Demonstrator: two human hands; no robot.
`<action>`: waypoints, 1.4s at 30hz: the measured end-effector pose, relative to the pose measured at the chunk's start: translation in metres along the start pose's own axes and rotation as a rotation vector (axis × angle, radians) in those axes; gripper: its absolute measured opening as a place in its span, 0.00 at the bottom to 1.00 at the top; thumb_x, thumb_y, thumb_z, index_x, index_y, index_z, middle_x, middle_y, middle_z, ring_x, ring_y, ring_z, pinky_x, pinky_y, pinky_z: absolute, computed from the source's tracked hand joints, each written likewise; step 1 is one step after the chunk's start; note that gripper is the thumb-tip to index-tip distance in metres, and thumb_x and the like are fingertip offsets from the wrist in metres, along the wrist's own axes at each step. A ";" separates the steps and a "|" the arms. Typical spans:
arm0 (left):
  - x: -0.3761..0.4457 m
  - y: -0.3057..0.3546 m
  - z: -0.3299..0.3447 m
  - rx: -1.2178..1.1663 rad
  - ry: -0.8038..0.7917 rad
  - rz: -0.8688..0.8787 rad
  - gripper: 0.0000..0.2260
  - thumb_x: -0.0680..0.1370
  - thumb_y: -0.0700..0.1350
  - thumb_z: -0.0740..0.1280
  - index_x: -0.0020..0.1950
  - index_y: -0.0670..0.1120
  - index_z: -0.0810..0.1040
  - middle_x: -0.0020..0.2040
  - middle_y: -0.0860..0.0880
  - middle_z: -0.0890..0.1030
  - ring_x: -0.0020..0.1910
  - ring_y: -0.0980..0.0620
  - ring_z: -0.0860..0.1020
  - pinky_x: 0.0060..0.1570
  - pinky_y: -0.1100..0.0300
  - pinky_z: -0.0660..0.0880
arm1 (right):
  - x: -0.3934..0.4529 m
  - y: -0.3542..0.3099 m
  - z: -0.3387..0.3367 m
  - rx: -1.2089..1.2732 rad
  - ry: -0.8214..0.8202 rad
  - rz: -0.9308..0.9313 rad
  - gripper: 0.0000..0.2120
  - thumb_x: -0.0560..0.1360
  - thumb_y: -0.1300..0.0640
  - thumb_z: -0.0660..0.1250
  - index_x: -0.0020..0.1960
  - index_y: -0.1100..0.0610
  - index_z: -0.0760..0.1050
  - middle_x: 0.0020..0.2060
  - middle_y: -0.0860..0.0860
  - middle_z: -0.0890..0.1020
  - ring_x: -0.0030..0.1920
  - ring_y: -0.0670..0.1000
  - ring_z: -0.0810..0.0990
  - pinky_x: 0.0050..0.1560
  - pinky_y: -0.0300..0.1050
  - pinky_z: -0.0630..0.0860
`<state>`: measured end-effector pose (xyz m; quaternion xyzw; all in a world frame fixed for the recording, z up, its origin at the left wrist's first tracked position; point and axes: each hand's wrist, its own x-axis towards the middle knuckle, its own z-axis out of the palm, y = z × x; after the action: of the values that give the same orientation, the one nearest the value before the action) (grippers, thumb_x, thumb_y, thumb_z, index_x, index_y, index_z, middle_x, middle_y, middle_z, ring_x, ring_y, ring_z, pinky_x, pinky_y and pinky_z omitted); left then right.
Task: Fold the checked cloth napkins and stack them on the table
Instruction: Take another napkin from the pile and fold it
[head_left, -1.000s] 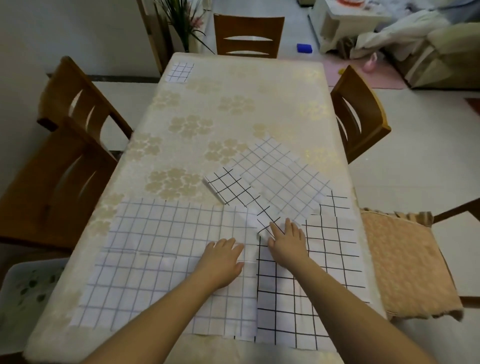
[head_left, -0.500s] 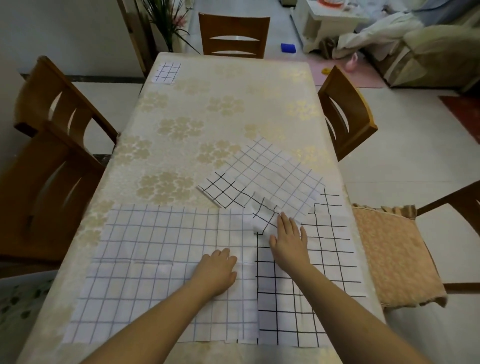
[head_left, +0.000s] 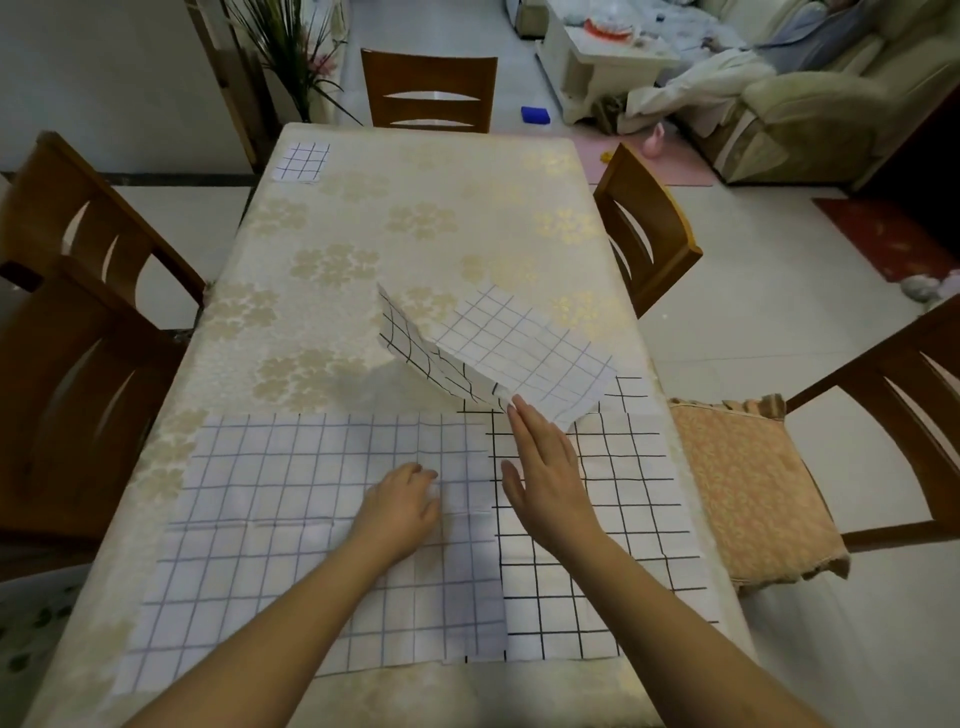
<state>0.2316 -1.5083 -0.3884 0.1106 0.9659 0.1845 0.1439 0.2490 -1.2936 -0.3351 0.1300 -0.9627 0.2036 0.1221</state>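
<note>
A large blue-checked napkin (head_left: 270, 499) lies flat on the near left of the table (head_left: 415, 208). My left hand (head_left: 402, 506) rests on its right part, fingers slightly bent. Beside it a black-checked napkin (head_left: 613, 571) lies flat, its left edge under the blue one. My right hand (head_left: 545, 478) hovers over it, fingers straight, fingertips touching the near edge of two smaller napkins. These two, one black-checked (head_left: 410, 343) and one blue-checked (head_left: 524, 348), tilt up off the table. A small folded checked napkin (head_left: 302, 162) sits at the far left corner.
Wooden chairs stand at the left (head_left: 78, 312), the far end (head_left: 428, 93) and the right (head_left: 644, 228). A chair with an orange cushion (head_left: 748, 483) is close to the near right edge. A potted plant (head_left: 291, 52) stands beyond the far left corner.
The two smaller napkins lay flat by my right fingertips; now they are lifted and tilted up off the table. My right hand has moved slightly forward. My left hand stays on the blue-checked napkin.
</note>
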 end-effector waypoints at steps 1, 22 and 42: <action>0.000 -0.003 -0.004 -0.042 0.039 -0.023 0.21 0.81 0.50 0.59 0.74 0.47 0.66 0.73 0.46 0.67 0.70 0.47 0.67 0.68 0.52 0.65 | -0.005 -0.001 -0.002 0.009 0.014 -0.011 0.30 0.80 0.56 0.61 0.79 0.57 0.55 0.78 0.50 0.57 0.76 0.49 0.58 0.75 0.50 0.58; -0.078 0.050 -0.038 0.439 0.028 0.168 0.06 0.80 0.49 0.65 0.55 0.53 0.79 0.67 0.53 0.75 0.71 0.52 0.68 0.74 0.48 0.53 | -0.162 0.013 -0.033 0.305 0.076 -0.146 0.21 0.76 0.66 0.61 0.66 0.52 0.75 0.60 0.50 0.80 0.59 0.46 0.78 0.60 0.39 0.76; -0.114 0.122 -0.086 0.359 -0.087 0.218 0.09 0.81 0.55 0.61 0.54 0.54 0.78 0.49 0.56 0.82 0.48 0.55 0.79 0.45 0.61 0.71 | -0.184 0.049 -0.058 0.869 -0.073 0.699 0.05 0.73 0.58 0.74 0.45 0.49 0.81 0.38 0.44 0.85 0.42 0.38 0.82 0.39 0.30 0.75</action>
<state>0.3301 -1.4557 -0.2369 0.2461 0.9585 0.0189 0.1429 0.4171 -1.1885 -0.3539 -0.1517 -0.7797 0.6054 -0.0510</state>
